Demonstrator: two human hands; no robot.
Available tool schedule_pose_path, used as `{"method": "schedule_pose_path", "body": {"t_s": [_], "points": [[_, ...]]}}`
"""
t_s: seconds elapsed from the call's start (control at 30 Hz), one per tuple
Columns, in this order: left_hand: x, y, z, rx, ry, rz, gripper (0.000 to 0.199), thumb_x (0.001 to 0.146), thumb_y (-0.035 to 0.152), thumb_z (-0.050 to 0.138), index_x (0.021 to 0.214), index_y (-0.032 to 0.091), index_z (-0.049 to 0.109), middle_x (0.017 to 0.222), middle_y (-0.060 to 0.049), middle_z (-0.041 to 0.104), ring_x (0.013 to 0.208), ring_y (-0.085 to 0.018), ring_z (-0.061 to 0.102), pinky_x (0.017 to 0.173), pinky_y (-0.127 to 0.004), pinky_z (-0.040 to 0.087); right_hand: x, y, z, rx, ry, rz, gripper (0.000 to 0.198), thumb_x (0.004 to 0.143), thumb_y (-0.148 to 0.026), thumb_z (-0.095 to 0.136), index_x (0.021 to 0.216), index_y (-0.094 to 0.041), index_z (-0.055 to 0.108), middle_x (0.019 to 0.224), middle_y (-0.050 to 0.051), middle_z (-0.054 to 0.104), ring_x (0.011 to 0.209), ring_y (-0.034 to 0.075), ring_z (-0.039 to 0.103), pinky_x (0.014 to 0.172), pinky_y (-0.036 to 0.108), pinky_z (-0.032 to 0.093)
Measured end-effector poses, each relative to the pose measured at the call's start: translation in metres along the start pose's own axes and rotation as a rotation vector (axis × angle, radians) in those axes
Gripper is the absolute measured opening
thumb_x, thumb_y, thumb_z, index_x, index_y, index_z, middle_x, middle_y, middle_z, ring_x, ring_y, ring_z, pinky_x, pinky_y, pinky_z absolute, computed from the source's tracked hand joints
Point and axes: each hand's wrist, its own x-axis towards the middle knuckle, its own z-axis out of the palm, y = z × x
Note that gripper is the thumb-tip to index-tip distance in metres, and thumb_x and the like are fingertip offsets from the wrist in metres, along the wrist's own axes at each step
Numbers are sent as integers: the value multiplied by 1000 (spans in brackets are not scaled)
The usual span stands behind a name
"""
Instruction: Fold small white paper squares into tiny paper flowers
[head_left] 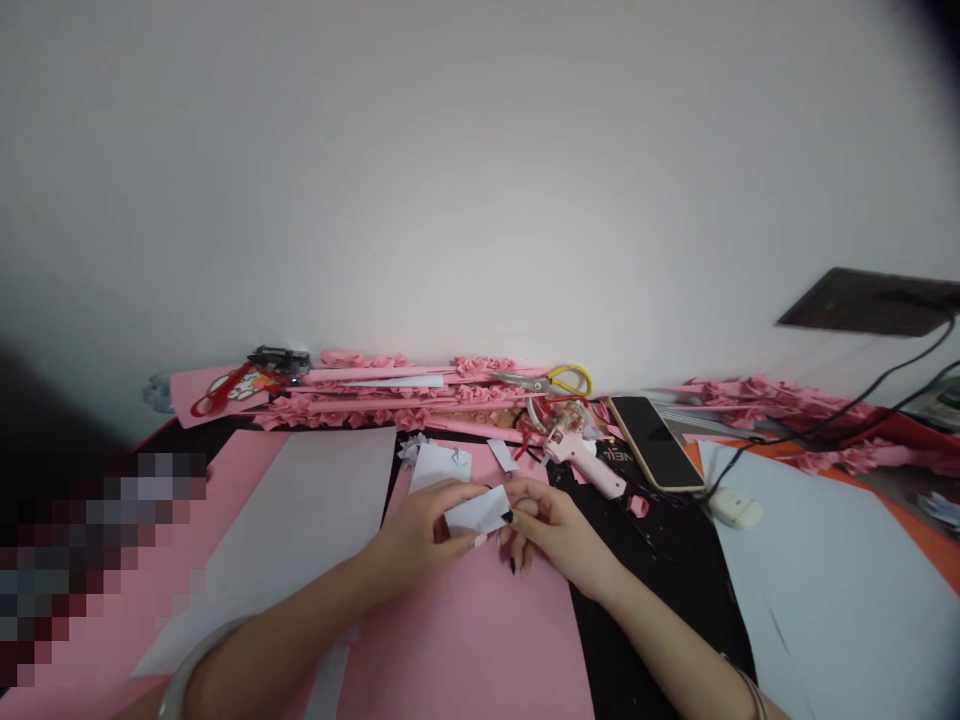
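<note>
A small piece of white paper (478,510) is held between both hands above a sheet of pink paper (480,630). My left hand (424,525) grips its left side, thumb below and fingers above. On its right edge, my right hand (547,530) pinches the paper between thumb and fingers. Just beyond the left hand lies a stack of white paper pieces (439,465), with a curled white paper flower (411,452) beside it. A small white strip (502,455) rests past the right fingers.
A pink glue gun (589,465) and a phone (656,440) lie to the right, near a white adapter (735,508) with black cables. Yellow-handled scissors (555,382) rest on pink paper flower stems (390,405) along the wall. White sheets (315,500) spread left and right.
</note>
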Motion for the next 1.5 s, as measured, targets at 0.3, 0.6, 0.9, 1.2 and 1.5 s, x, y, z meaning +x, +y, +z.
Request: {"method": "schedule_pose_path", "body": {"t_s": [0.3, 0.6, 0.9, 1.2, 1.5], "points": [[-3, 11, -5, 56, -128, 60, 30, 88, 22, 41, 107, 21, 64, 83, -4, 67, 73, -18, 59, 68, -26, 45, 1, 1, 2, -29, 30, 7, 29, 76, -40, 61, 79, -16, 47, 51, -3, 61, 35, 10, 56, 34, 17, 42], [-1, 6, -2, -25, -57, -26, 32, 84, 25, 48, 114, 21, 60, 91, -2, 67, 68, -14, 56, 62, -22, 42, 2, 0, 0, -58, 96, -43, 26, 76, -37, 61, 76, -14, 49, 47, -5, 59, 29, 6, 48, 30, 15, 38], [0, 6, -2, -476, -6, -174, 30, 86, 35, 48, 99, 13, 64, 75, -3, 63, 69, -16, 57, 63, -26, 47, -1, 0, 1, -20, 37, -34, 28, 73, -38, 66, 77, -14, 52, 54, -1, 64, 37, 11, 57, 37, 20, 45], [4, 1, -1, -627, -75, -219, 27, 81, 33, 58, 97, 13, 65, 75, -3, 62, 69, -15, 58, 65, -26, 48, 1, 1, -5, 48, 6, -124, 27, 77, -36, 64, 79, -10, 58, 52, 2, 64, 40, 12, 60, 41, 20, 47], [1, 3, -3, -760, -108, -300, 33, 78, 35, 62, 104, 15, 65, 81, -5, 67, 72, -16, 61, 66, -27, 50, -3, -3, -5, 265, -97, -37, 26, 79, -29, 64, 94, -9, 56, 63, 9, 69, 52, 18, 68, 46, 22, 52]]}}
